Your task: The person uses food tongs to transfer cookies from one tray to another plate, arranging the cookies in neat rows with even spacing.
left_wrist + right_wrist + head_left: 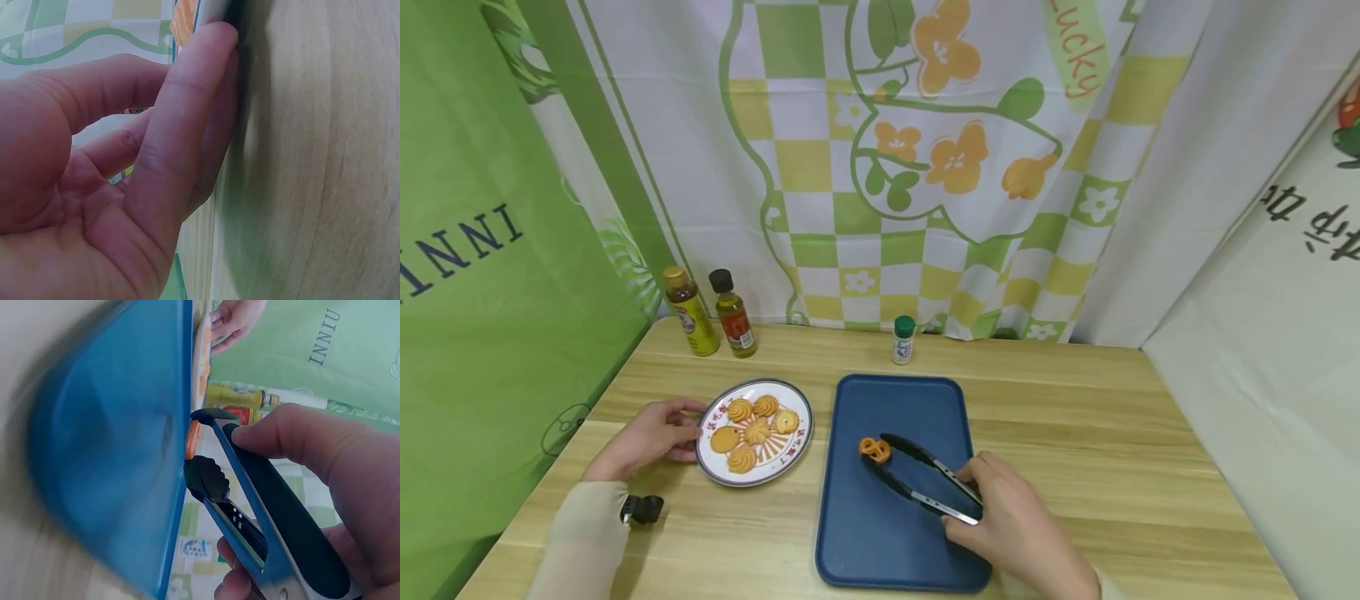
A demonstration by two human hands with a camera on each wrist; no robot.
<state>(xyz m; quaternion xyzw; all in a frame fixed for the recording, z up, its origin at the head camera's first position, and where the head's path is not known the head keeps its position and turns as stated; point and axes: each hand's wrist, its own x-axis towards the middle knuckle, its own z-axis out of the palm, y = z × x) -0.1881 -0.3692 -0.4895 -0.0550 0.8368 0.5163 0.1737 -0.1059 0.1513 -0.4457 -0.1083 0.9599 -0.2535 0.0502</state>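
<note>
You were in the middle of moving cookies from the plate to the blue tray. Your right hand, low and right of the middle in the head view, was curled around the black tongs and squeezing them. The tong tips pinched one orange cookie, and that cookie sat right on the tray, near its middle. In the right wrist view the two tips were close on both sides of the cookie.

Your left hand was at the left side of the picture. Its fingers were loosely bent, and the fingertips pressed against the plate's rim to keep it from sliding. It did not grab anything. Five more cookies lay on the plate, which sat on the wooden counter just left of the tray.

It looked like the cookie was just being put down. I think your next move called for you to loosen your squeeze gently so the tips let go, lift the tongs straight up so the cookie did not get dragged, and then reach over to the plate for another one.
</note>
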